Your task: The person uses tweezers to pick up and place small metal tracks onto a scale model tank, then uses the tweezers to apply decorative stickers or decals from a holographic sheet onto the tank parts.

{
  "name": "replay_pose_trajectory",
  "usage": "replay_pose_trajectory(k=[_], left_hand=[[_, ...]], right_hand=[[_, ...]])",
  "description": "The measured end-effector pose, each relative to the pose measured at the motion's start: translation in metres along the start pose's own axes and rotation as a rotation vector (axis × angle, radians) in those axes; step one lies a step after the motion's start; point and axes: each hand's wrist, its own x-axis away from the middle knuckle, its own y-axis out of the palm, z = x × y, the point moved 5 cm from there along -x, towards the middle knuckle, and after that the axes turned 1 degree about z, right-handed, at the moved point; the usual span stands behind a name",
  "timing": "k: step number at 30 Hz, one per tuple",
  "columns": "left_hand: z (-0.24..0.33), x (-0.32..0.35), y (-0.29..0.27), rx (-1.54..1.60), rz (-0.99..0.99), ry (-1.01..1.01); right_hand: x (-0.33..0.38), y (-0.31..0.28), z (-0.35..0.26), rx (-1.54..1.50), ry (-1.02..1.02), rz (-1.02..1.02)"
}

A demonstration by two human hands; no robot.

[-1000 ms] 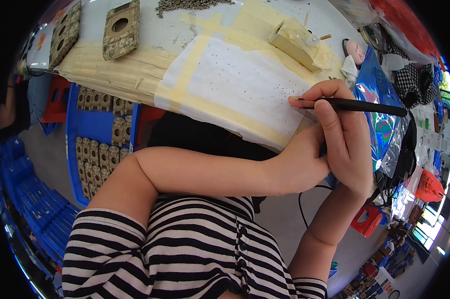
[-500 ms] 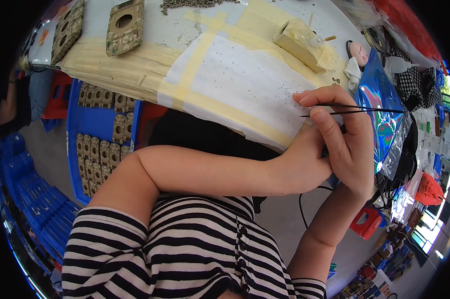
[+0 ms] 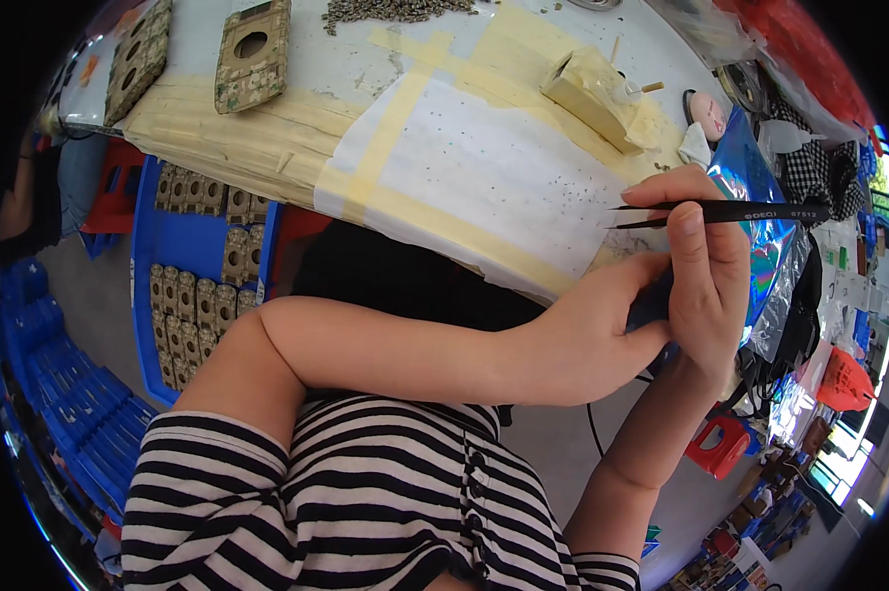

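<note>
My right hand [image 3: 705,266] is closed on black tweezers [image 3: 750,211], with thumb and fingers on their shanks. The tweezer tips point left, slightly apart, over the right edge of a white paper sheet [image 3: 435,167]. Tiny dark specks are scattered over the sheet, densest near the tips. My left hand [image 3: 592,320] reaches across my body and meets the right hand below the tweezers. Its fingers curl in behind the right hand, fingertips hidden. Something dark bluish shows in the gap between both hands, too covered to name.
A yellowish taped block [image 3: 587,98] with small sticks stands beyond the sheet. Camouflage-patterned casings [image 3: 253,59] and a pile of small pieces [image 3: 381,10] lie at the far left. Many similar casings fill a blue tray [image 3: 203,264]. A shiny blue bag [image 3: 774,261] lies at right.
My right hand has shifted slightly right and turned, so the tweezers show broader and their tips stand farther apart. The left hand has moved slightly down and stays against the right.
</note>
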Motion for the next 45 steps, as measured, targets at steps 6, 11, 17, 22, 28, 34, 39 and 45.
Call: replay_pose_trajectory(k=[6,11,17,22,28,34,39,45], left_hand=[[0.030,0.025,-0.017,0.020,-0.005,-0.006],[0.082,0.036,-0.053,-0.701,0.070,0.373],[0.089,0.017,-0.061,-1.120,0.236,0.666],[0.084,0.010,-0.059,-1.140,0.273,0.655],[0.079,0.007,-0.064,-1.150,0.292,0.671],[0.082,0.005,-0.072,-1.197,0.267,0.539],[0.089,0.002,-0.075,-1.263,0.252,0.508],[0.092,0.000,-0.077,-1.164,0.247,0.446]], right_hand=[[0.010,-0.008,-0.003,-0.109,0.124,0.113],[0.015,-0.006,0.001,-0.178,0.139,0.120],[0.016,0.000,0.002,-0.209,0.114,0.120],[0.018,0.003,0.002,-0.249,0.109,0.129],[0.022,0.000,0.004,-0.203,0.109,0.157],[0.044,-0.011,-0.002,-0.209,0.033,0.301],[0.068,-0.022,-0.009,-0.071,0.037,0.435],[0.089,-0.021,-0.003,-0.116,-0.020,0.507]])
